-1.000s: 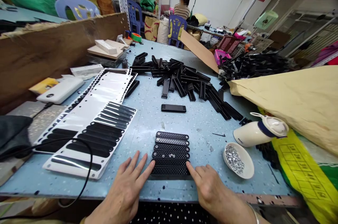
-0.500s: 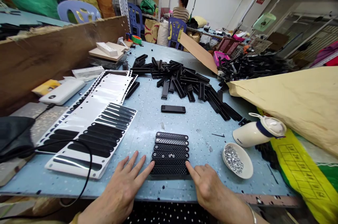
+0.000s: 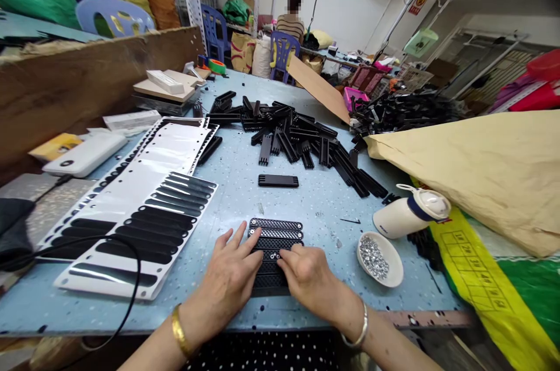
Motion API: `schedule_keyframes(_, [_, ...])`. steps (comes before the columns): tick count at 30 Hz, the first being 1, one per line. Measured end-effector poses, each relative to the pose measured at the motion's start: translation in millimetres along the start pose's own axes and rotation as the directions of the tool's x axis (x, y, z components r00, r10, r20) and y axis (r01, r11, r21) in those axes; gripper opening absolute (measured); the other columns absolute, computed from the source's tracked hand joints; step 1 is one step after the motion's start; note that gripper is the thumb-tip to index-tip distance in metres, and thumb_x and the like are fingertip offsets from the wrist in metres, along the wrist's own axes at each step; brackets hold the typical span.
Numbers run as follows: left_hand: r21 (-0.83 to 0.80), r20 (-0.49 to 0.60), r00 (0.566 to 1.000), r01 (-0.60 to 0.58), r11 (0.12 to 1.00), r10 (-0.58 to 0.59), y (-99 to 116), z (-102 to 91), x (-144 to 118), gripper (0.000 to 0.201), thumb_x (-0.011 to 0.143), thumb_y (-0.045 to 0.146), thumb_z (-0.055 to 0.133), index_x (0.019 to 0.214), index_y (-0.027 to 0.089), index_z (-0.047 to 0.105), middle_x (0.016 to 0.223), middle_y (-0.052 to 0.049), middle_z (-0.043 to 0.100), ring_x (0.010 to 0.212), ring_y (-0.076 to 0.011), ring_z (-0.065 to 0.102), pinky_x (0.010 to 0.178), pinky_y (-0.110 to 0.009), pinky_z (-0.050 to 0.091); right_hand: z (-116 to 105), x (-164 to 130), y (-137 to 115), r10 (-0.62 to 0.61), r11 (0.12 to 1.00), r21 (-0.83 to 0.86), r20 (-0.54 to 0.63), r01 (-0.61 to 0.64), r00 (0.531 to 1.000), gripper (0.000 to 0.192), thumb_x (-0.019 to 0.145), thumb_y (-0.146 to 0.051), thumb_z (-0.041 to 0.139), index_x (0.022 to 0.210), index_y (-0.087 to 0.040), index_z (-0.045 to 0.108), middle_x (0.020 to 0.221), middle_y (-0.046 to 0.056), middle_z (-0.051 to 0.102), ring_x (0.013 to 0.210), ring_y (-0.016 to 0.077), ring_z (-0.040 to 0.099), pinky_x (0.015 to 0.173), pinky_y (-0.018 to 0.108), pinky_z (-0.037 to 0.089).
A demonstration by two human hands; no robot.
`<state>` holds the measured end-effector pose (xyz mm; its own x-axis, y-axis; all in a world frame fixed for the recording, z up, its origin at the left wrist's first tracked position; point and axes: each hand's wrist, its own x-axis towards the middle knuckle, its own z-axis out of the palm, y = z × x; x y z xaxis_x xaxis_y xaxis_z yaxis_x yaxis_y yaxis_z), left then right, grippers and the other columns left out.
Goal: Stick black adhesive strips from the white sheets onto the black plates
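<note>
A row of black textured strips (image 3: 276,224) lies side by side before me, with small silver rings at the ends of the far ones. My left hand (image 3: 231,269) rests over their left ends, its fingers spread and its index finger and thumb near the middle strips. My right hand (image 3: 311,279) has its fingers curled, with the fingertips touching a middle strip beside a few loose silver rings (image 3: 274,256). Whether a ring is between those fingertips is hidden. Both hands cover parts of the nearer strips.
A white bowl (image 3: 394,270) of small silver rings stands at the right, near a white bottle (image 3: 400,219) lying tilted. Behind are one black slotted bar (image 3: 278,181) and a pile of black bars (image 3: 289,132). Sticker sheets (image 3: 111,196) and a cable (image 3: 139,269) lie left.
Both hands have moved inward over the strips from their near corners. My right fingertips have come to the loose rings on the middle strip. The view has shifted slightly.
</note>
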<state>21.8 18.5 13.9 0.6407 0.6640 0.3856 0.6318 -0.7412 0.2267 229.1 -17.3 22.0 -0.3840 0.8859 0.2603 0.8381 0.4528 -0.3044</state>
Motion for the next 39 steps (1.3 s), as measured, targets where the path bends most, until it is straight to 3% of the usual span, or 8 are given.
schedule_keyframes(3, [-0.039,0.015,1.000,-0.012,0.999,0.013,2,4.8,6,0.026,0.085,0.002,0.046,0.086,0.018,0.067,0.132,-0.010,0.063,0.132,-0.0388,0.047,0.097,-0.061,0.042,2,4,-2,0.010,1.000,-0.004,0.043,-0.010,0.999,0.031,0.097,-0.013,0.042,0.076,-0.016,0.065,0.067,0.005,0.061,0.059,0.0165,0.055,0.054,0.030,0.035])
schedule_keyframes(6, [-0.063,-0.012,1.000,-0.024,0.998,0.023,4,4.0,3,0.028,0.083,-0.003,0.042,0.083,0.016,0.064,0.132,-0.011,0.063,0.134,-0.0365,0.045,0.100,-0.058,0.041,-3,-1,-4,0.018,0.999,0.031,0.008,-0.019,1.000,0.031,0.096,-0.012,0.041,0.077,-0.015,0.065,0.067,0.005,0.061,0.060,0.0169,0.056,0.055,0.029,0.036])
schedule_keyframes(11, [-0.096,-0.039,0.997,-0.063,0.993,0.060,10,-2.1,-17,0.029,0.085,-0.002,0.041,0.090,0.016,0.062,0.137,-0.013,0.059,0.140,-0.0356,0.037,0.102,-0.058,0.038,-14,-24,-10,0.047,0.993,0.107,0.051,-0.052,0.998,0.029,0.097,-0.013,0.042,0.080,-0.015,0.065,0.069,0.005,0.062,0.063,0.0174,0.058,0.057,0.029,0.039])
schedule_keyframes(14, [-0.106,-0.048,0.994,-0.098,0.990,0.093,12,-1.0,-26,0.026,0.086,-0.001,0.044,0.093,0.017,0.062,0.134,-0.013,0.061,0.137,-0.0363,0.041,0.099,-0.057,0.041,-11,-32,-12,0.072,0.988,0.132,0.079,-0.082,0.994,0.023,0.096,-0.014,0.046,0.087,-0.014,0.067,0.071,0.006,0.064,0.065,0.0183,0.060,0.058,0.030,0.042])
schedule_keyframes(20, [-0.111,-0.139,0.989,-0.059,0.992,0.043,15,-5.9,-26,0.021,0.086,0.003,0.050,0.099,0.014,0.061,0.129,-0.017,0.064,0.131,-0.0377,0.048,0.097,-0.058,0.043,-7,-36,-12,0.088,0.981,0.174,-0.007,-0.086,0.996,0.020,0.094,-0.014,0.050,0.104,-0.011,0.067,0.079,0.009,0.068,0.069,0.0210,0.064,0.061,0.033,0.047])
schedule_keyframes(27, [-0.080,-0.162,0.985,-0.064,0.995,0.050,12,-10.6,-34,0.035,0.084,0.000,0.049,0.115,0.010,0.060,0.132,-0.020,0.061,0.135,-0.0379,0.043,0.098,-0.059,0.042,-6,-51,-16,-0.031,0.997,0.069,-0.101,0.038,0.994,0.028,0.097,-0.012,0.043,0.116,-0.006,0.062,0.074,0.009,0.064,0.063,0.0208,0.058,0.054,0.035,0.043])
schedule_keyframes(33, [-0.038,-0.032,0.997,-0.069,0.997,0.068,12,-7.3,-41,0.047,0.080,-0.001,0.045,0.121,0.015,0.061,0.141,-0.015,0.055,0.140,-0.0394,0.034,0.101,-0.062,0.037,-3,-60,-16,-0.086,0.995,-0.036,0.036,0.088,0.996,0.037,0.093,-0.004,0.041,0.128,-0.003,0.054,0.077,0.009,0.062,0.067,0.0208,0.057,0.058,0.036,0.043])
schedule_keyframes(39, [-0.025,-0.016,0.999,-0.049,0.998,0.048,9,-5.8,-55,0.052,0.080,0.001,0.047,0.127,0.019,0.060,0.145,-0.016,0.050,0.142,-0.0385,0.030,0.102,-0.060,0.036,-11,-64,-13,-0.115,0.981,-0.135,0.192,0.142,0.975,0.056,0.079,0.001,0.043,0.135,-0.001,0.048,0.081,0.011,0.062,0.069,0.0218,0.053,0.060,0.038,0.042])
